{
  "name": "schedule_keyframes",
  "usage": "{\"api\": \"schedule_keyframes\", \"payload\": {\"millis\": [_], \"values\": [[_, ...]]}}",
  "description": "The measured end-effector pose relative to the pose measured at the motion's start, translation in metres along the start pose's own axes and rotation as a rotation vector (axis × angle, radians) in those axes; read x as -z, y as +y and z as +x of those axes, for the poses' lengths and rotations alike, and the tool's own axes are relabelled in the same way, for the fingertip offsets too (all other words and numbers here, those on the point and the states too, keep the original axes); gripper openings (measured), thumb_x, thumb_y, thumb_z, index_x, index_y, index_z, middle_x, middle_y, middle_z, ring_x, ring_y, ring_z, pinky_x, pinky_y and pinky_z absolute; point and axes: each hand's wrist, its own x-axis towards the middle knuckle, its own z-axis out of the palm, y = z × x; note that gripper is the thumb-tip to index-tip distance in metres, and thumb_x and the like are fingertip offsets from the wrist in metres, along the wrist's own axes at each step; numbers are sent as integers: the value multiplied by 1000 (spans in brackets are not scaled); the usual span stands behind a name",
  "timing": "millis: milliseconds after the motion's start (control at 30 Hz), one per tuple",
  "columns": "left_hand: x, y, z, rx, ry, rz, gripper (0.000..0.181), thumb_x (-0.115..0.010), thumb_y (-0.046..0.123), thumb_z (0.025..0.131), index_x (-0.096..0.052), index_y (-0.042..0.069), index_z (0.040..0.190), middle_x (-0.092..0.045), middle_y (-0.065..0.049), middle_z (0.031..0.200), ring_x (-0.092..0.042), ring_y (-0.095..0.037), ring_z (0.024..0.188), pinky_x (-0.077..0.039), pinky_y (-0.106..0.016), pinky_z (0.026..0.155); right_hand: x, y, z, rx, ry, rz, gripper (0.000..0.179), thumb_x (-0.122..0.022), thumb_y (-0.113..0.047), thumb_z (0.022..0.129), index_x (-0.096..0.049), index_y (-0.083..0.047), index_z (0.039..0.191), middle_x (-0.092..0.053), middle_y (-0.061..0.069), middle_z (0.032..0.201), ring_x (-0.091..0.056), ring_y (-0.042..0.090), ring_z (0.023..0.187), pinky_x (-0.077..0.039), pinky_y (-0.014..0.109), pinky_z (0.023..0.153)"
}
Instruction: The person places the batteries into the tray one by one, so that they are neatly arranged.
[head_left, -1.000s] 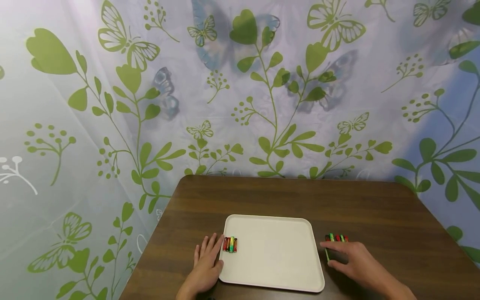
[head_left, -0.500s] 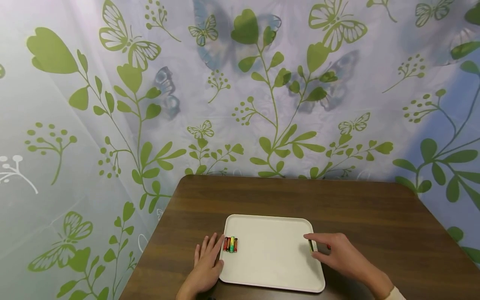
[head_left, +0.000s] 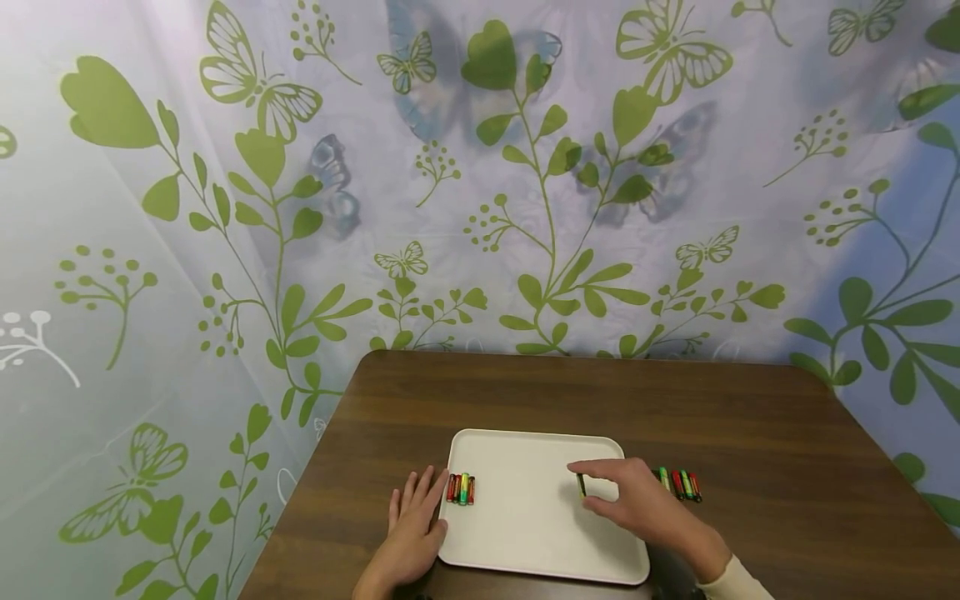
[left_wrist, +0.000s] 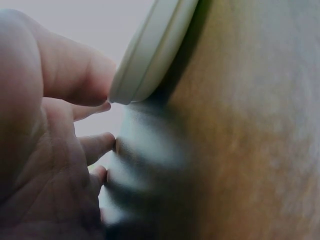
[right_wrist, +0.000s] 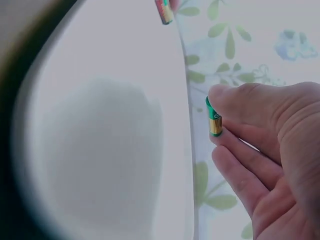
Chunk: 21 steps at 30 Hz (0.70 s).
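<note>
A small green and gold battery [right_wrist: 214, 117] is pinched between the thumb and fingers of my right hand [head_left: 648, 504], which hovers over the right half of a cream tray [head_left: 540, 537]. My left hand [head_left: 408, 533] rests at the tray's left edge with its fingers spread, and its thumb [left_wrist: 80, 72] meets the tray rim in the left wrist view. Just inside that edge, several red and green batteries [head_left: 462, 490] lie side by side in a row. The end of one of them shows at the top of the right wrist view.
More red and green batteries [head_left: 681, 484] lie in a row on the brown wooden table [head_left: 570, 396], right of the tray and partly behind my right hand. A cloth [head_left: 450, 275] printed with leaves and butterflies hangs behind the table.
My right hand has carried the battery left, from beside the row on the table to over the tray. The left hand has stayed where it was.
</note>
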Motion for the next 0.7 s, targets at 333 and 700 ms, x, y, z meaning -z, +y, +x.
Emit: {"api": "schedule_keyframes", "payload": {"millis": [333, 700], "values": [[0, -1, -1, -3, -1, 3, 71, -57, 2, 102, -37, 4, 170, -19, -31, 179, 3, -59, 166, 16, -76, 124, -22, -14, 26, 41, -12, 6, 45, -89, -8, 88, -79, -7, 132, -82, 1, 128, -80, 20, 115, -66, 42, 94], [1, -4, 3, -3, 4, 29, 72, -58, 4, 102, -37, 6, 170, -21, -30, 179, 1, -58, 166, 14, -76, 125, -49, -31, 53, 36, -31, 7, 46, -88, -5, 88, -78, -7, 134, -81, 3, 130, -78, 25, 120, -65, 46, 98]]}}
